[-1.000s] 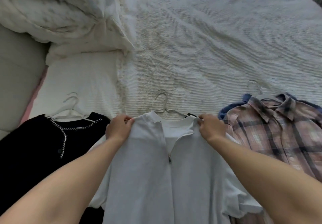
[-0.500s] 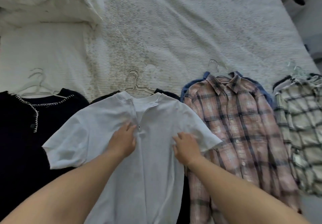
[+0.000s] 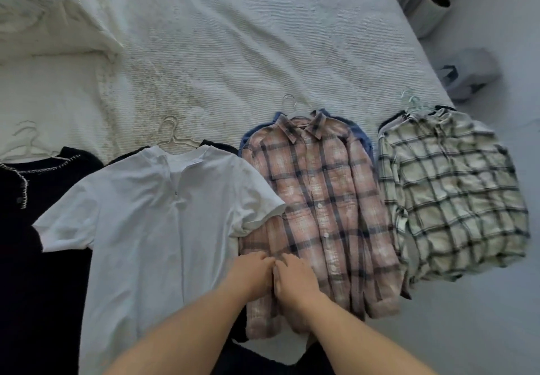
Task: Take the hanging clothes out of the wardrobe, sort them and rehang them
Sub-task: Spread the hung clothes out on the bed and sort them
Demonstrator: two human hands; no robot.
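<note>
Both hands (image 3: 274, 275) now rightward, on pink shirt (image 3: 318, 208).

Two bare forearms, no sleeves, watch or rings showing on left hand (image 3: 252, 272) or right hand (image 3: 295, 282)

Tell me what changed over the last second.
Both hands let go of the white zip-neck T-shirt; left hand and right hand now rest together on the pink plaid shirt's left edge. All garments stayed put.
</note>
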